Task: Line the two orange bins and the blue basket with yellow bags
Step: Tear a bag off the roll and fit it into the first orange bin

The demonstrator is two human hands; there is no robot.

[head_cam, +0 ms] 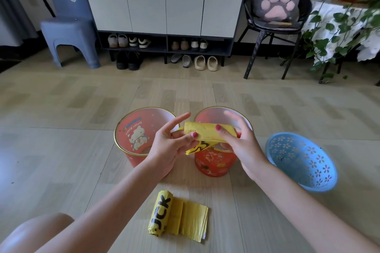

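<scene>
Both orange bins stand open-mouthed on the floor, the left bin (141, 135) just beside the right bin (216, 162), a narrow gap between them. The blue basket (302, 162) lies tilted near the right bin. A roll of yellow bags (176, 219) lies nearer the person. Bare floor (61, 150) spreads left of the bins and beyond them toward the shoe cabinet (164, 0).

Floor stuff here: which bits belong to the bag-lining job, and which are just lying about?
Job:
left orange bin
right orange bin
blue basket
folded yellow bag, held by left hand and right hand
yellow bag roll

Lying about:
shoes
blue stool
paw cushion
plant
</scene>
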